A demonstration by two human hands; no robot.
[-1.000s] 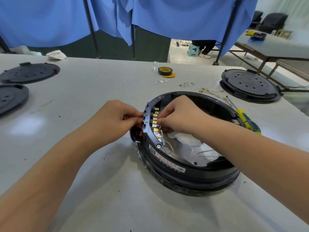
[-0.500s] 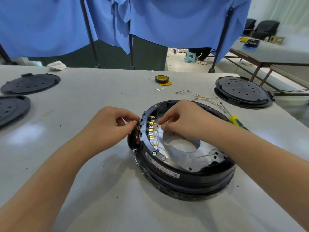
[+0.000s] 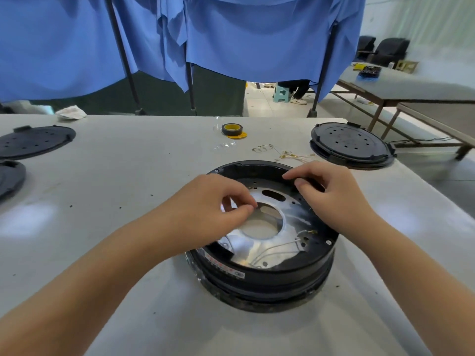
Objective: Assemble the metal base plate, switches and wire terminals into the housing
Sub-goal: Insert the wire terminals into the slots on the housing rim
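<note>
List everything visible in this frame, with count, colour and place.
Round plastic housing: 1, black, table centre.
Perforated metal base plate: 1, silver, inside the housing.
Thin wires: a few, white, on the plate.
Round vented covers: 3, black; one far right, two at left edge.
Tape roll: 1, black and yellow, far centre.
Loose wire terminals: small pile, brass, beyond the housing.
Crumpled cloth: 1, white, far left.
Curtain: blue, behind the table.
Left hand: over the plate.
Right hand: at the housing's far rim.

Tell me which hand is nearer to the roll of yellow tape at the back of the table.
Judging from this one view, the left. The left hand sits over the housing, almost straight in front of the yellow tape roll; the right hand rests on the housing's far rim, off to the tape's right.
</note>
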